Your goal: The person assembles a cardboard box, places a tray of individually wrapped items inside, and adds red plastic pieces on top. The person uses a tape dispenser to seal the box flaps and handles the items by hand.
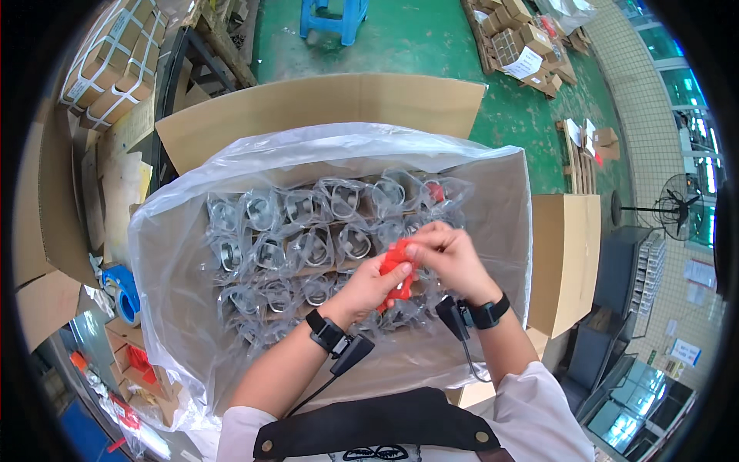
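Note:
A crumpled-looking red plastic piece [397, 262] sits between my hands, above the right half of a large carton. My left hand [368, 286] grips it from the left, thumb laid across it. From the right, my right hand [456, 263] pinches its upper end between thumb and fingers. Its exact kind I cannot make out. Beneath my hands stand rows of round metal parts [356, 243], each wrapped in a clear plastic bag. Another red piece [435, 192] shows inside a bagged part at the far right. My hands hide some of the nearer parts.
A clear plastic liner [177, 308] covers the carton's rim; its far flap [323, 108] is folded outward. Left are a blue tape dispenser [122, 294] and strapped boxes [123, 61]. A blue stool [334, 19], a loaded pallet [523, 42] and a black fan [677, 206] stand beyond.

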Demonstrator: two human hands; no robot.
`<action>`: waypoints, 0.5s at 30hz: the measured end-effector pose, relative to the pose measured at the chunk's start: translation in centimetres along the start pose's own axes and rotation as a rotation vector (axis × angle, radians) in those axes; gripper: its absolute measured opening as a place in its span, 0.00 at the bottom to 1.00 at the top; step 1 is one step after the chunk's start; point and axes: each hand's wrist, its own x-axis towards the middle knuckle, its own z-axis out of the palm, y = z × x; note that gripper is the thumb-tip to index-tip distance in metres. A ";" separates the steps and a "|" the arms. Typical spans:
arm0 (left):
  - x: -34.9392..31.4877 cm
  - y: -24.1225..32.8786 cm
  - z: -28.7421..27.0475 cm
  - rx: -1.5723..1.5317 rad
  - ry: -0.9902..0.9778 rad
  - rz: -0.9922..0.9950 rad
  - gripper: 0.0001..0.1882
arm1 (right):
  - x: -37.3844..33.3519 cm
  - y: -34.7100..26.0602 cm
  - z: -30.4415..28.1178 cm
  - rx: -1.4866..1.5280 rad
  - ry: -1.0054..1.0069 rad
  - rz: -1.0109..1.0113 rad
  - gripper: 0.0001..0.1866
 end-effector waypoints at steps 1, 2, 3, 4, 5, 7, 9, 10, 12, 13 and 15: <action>-0.2 0.2 0.1 -0.056 0.042 0.029 0.17 | 0.7 -0.5 -0.4 0.056 0.077 0.002 0.11; -0.4 0.2 -0.4 -0.108 0.074 0.033 0.16 | 1.5 -0.9 -0.8 0.113 0.153 0.005 0.10; -0.6 0.3 -0.8 -0.141 0.102 0.029 0.16 | 2.4 -1.3 -1.2 0.104 0.173 0.068 0.10; -0.7 0.6 -1.1 -0.172 0.125 0.025 0.16 | 3.6 -1.3 -1.7 0.077 0.209 0.099 0.10; -0.8 0.8 -1.3 -0.203 0.142 0.020 0.17 | 4.7 -1.1 -2.2 0.048 0.250 0.132 0.10; -0.7 0.4 -1.9 -0.181 0.148 0.031 0.18 | 7.4 0.2 -1.9 -0.117 0.354 0.093 0.10; -0.9 0.6 -1.5 -0.150 0.156 0.026 0.18 | 9.0 2.7 -1.7 -0.309 0.423 0.054 0.11; -1.0 0.4 -1.5 -0.146 0.163 0.022 0.18 | 9.6 4.5 -1.5 -0.413 0.434 0.036 0.11; -0.9 0.1 -1.6 -0.136 0.168 0.014 0.19 | 9.7 7.2 -1.5 -0.512 0.489 -0.035 0.12; -1.2 0.0 -2.1 -0.141 0.181 0.018 0.19 | 9.3 6.3 -0.7 -0.498 0.489 -0.045 0.12; -2.0 -0.3 -2.7 -0.159 0.208 0.036 0.19 | 7.4 2.3 0.9 -0.479 0.482 -0.072 0.13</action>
